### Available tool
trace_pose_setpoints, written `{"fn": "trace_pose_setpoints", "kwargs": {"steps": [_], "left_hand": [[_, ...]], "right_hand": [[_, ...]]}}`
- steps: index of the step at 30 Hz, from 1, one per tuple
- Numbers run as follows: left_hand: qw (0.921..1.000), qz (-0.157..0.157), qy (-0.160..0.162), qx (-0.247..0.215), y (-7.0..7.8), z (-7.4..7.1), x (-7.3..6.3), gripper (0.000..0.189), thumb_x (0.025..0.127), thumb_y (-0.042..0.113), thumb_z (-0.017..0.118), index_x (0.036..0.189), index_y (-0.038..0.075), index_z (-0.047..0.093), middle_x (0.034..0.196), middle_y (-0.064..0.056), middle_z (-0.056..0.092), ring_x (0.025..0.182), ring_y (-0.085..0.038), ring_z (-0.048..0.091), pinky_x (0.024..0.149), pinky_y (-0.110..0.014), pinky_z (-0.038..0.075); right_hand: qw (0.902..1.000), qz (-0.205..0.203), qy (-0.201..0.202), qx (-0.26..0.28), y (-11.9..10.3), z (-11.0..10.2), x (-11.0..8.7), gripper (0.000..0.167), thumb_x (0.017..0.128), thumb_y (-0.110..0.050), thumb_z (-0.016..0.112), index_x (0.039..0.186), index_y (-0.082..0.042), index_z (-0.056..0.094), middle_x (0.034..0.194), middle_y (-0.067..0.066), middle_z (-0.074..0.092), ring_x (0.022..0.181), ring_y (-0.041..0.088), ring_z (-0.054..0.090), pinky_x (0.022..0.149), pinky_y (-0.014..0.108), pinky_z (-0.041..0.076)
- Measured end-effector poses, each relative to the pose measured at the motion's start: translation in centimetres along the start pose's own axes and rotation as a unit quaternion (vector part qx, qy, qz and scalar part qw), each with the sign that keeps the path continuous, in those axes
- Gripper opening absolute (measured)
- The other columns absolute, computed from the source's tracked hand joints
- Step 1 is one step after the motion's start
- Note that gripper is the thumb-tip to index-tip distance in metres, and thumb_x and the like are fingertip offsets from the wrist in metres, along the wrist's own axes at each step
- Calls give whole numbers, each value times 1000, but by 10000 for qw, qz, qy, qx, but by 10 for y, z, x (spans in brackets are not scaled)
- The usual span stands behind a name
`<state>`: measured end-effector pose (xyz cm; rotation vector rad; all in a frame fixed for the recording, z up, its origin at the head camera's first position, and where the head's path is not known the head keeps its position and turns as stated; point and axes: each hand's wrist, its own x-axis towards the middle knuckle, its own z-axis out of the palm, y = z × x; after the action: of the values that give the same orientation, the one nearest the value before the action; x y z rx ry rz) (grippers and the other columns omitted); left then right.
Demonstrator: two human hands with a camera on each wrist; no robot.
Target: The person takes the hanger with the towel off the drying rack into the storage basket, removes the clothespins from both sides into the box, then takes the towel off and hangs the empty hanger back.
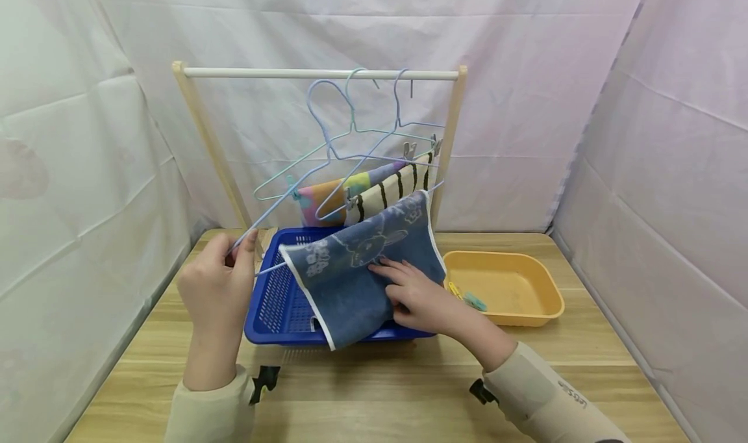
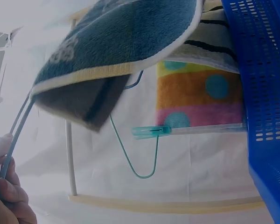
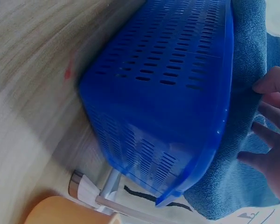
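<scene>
A blue towel (image 1: 374, 267) with white edging and a pale rabbit pattern hangs draped over the lower bar of a light-blue hanger (image 1: 329, 145). At the hanger's left corner, my left hand (image 1: 219, 280) grips the wire. The fingers of my right hand (image 1: 417, 297) rest spread against the towel's front; in the right wrist view, that hand (image 3: 275, 135) touches the cloth beside the basket's rim. Beneath the towel stands a blue perforated basket (image 1: 265, 329), partly covered by it. The left wrist view shows the towel's (image 2: 126, 42) edge and a folded layer below it.
Behind, a rack with a white rail (image 1: 263, 73) carries a green hanger (image 1: 352, 115) with a multicoloured towel (image 1: 321, 196) and another blue hanger (image 1: 397, 105) with a striped towel (image 1: 394, 186), held by clips. On the right, a yellow tray (image 1: 508, 287) contains small clothespins (image 1: 474, 301).
</scene>
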<state>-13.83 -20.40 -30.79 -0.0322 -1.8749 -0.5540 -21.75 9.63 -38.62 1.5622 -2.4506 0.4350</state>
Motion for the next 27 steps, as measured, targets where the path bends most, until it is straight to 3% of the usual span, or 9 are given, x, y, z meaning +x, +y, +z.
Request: {"fn": "trace_pose_setpoints", "kwargs": {"steps": [6,11,16,18,23,27], "left_hand": [[10000,-4,-9,-36,0,0,1,37,87,17,75,64,-1,52,49,-9,45,41,-18,31,42,-32,21],[9999,-148,-72,-29,-2,0,0,37,87,16,75,63,0,52,49,-8,45,42,-16,30,42,-30,20],[9996,-276,-102,-56,-4,0,0,37,87,16,75,63,0,52,50,-8,45,43,-16,30,43,-30,21],[9996,-253,-110,-42,-4,0,0,37,87,16,75,63,0,52,49,-8,45,43,-16,29,43,-31,21],[9996,-258,-142,15,-6,1,0,36,87,16,76,64,0,53,49,-8,45,43,-16,29,43,-31,20],[9995,-250,-166,34,-6,2,0,36,87,15,76,64,0,53,49,-9,45,43,-16,29,43,-32,20]], "right_hand": [[9995,210,-236,-24,1,3,-1,31,78,-6,66,68,-22,42,146,14,44,137,32,36,109,48,32],[9997,33,-138,-178,2,5,-2,28,80,-6,65,69,-20,43,138,15,50,130,32,44,104,46,37],[9993,221,-255,-164,2,7,-2,27,80,-7,68,71,-19,47,141,16,49,131,33,44,109,49,32],[9981,443,-399,-132,1,7,-2,24,82,-9,69,72,-21,50,148,14,42,137,33,37,112,51,27],[9968,575,-440,-341,0,7,-2,5,87,-19,70,88,-18,66,149,10,42,138,30,36,112,52,25],[9964,581,-402,-468,0,8,-3,17,88,-23,70,104,-17,70,149,8,42,138,29,36,112,54,23]]}}
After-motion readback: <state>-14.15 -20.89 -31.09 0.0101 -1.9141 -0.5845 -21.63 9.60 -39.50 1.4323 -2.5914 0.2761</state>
